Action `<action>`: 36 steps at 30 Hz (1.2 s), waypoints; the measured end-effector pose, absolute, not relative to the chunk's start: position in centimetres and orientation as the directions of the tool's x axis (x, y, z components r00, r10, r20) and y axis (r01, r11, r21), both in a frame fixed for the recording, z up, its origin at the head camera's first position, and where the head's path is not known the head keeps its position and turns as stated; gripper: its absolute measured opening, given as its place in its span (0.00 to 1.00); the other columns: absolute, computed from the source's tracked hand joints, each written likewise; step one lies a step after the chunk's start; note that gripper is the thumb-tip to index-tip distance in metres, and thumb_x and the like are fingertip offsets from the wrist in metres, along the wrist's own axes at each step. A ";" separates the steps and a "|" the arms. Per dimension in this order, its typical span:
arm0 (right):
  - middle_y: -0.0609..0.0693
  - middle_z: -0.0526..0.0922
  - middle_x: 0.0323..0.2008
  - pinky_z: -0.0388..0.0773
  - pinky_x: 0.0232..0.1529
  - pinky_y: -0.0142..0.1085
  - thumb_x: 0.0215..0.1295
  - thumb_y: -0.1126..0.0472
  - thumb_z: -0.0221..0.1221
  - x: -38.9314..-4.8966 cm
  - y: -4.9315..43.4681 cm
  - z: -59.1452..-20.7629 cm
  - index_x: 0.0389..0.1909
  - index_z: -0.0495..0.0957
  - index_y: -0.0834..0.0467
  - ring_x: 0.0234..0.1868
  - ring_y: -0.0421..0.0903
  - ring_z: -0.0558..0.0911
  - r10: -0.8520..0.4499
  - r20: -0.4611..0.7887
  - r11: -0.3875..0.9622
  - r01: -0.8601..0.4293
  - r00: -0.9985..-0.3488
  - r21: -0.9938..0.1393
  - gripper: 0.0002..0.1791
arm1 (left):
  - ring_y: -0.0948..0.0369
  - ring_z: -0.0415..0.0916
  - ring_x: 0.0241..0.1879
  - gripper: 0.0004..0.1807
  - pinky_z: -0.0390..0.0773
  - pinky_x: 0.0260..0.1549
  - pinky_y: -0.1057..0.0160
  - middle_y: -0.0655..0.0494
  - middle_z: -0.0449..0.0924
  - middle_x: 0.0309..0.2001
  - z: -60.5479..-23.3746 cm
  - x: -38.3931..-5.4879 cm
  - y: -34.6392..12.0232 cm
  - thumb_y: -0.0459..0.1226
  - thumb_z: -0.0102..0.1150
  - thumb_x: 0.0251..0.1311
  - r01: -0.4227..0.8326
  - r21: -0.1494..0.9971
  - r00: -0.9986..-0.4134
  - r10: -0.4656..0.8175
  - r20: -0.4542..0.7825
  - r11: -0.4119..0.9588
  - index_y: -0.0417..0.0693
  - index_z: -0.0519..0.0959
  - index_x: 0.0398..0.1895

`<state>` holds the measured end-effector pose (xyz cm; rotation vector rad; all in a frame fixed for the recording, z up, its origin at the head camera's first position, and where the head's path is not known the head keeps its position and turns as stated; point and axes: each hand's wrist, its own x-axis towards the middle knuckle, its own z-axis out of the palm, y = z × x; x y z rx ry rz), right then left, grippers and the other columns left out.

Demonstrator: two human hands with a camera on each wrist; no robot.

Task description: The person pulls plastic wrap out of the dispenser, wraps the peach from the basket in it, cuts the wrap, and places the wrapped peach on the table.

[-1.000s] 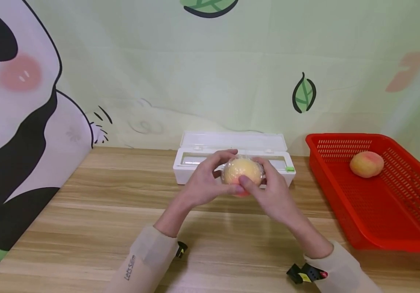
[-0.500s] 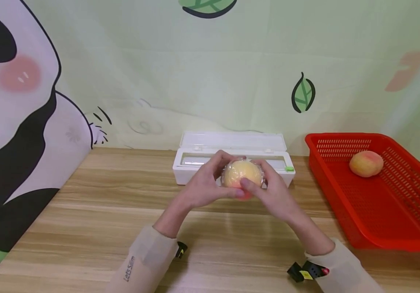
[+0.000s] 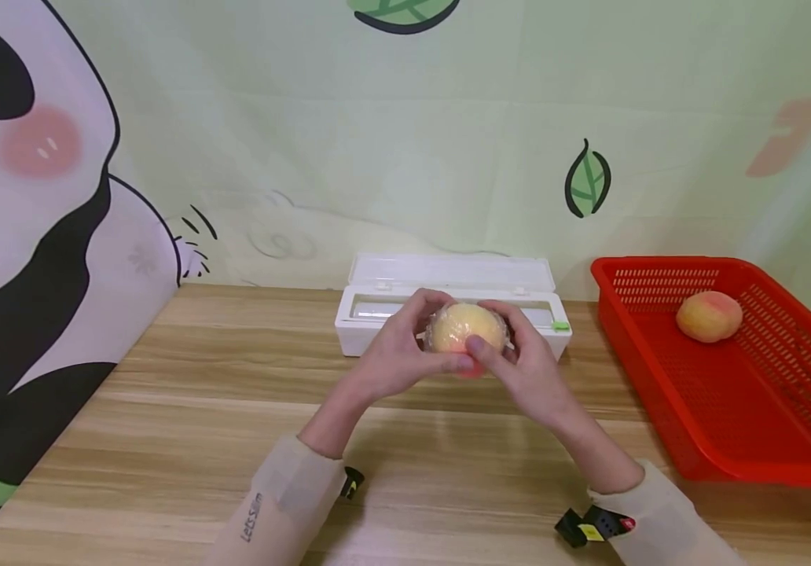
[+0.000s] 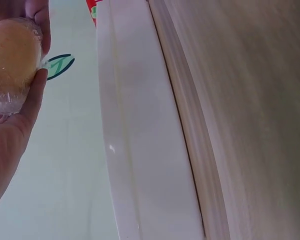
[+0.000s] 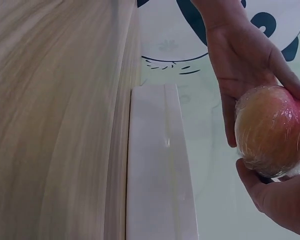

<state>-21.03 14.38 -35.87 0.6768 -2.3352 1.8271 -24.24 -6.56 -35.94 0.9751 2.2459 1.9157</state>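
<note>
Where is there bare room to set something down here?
Widest: the table, left of the white box and left sleeve. Smaller: between that and the right sleeve, and inside the red basket, nearer the camera than the loose peach. Crowded: before the box, where the left hand and right hand hold the wrapped peach; the gap between box and basket is narrow.

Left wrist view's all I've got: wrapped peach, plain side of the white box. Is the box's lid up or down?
Observer: Up. Head view shows the lid tipped back on the far side of the white box.
Operator: Can't see the thumbs from here. Where are they?
Observer: Both on the near side of the wrapped peach in the head view, the left hand's and the right hand's alike.
</note>
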 end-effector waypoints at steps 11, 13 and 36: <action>0.55 0.71 0.63 0.74 0.63 0.45 0.76 0.53 0.60 -21.1 14.2 -35.8 0.71 0.64 0.58 0.62 0.52 0.72 -0.282 0.312 0.205 -0.374 -0.907 -0.904 0.29 | 0.51 0.81 0.44 0.34 0.84 0.39 0.55 0.55 0.76 0.58 -36.0 -24.3 -6.7 0.39 0.77 0.57 0.386 0.919 -0.825 0.477 0.304 0.080 0.58 0.73 0.67; 0.55 0.70 0.64 0.72 0.65 0.48 0.77 0.53 0.59 -21.1 14.2 -35.9 0.72 0.63 0.58 0.63 0.52 0.71 -0.291 0.307 0.198 -0.371 -0.906 -0.907 0.30 | 0.51 0.82 0.42 0.33 0.83 0.40 0.55 0.53 0.76 0.58 -36.1 -24.3 -6.7 0.38 0.76 0.58 0.375 0.925 -0.824 0.480 0.301 0.062 0.55 0.72 0.67; 0.57 0.76 0.59 0.78 0.57 0.43 0.78 0.44 0.55 -21.1 13.9 -35.7 0.68 0.66 0.60 0.56 0.51 0.77 -0.200 0.211 0.249 -0.258 -0.957 -0.934 0.30 | 0.53 0.77 0.53 0.38 0.80 0.50 0.52 0.51 0.73 0.60 -36.0 -24.6 -7.0 0.63 0.54 0.70 0.396 0.910 -0.814 0.506 0.286 0.123 0.52 0.67 0.74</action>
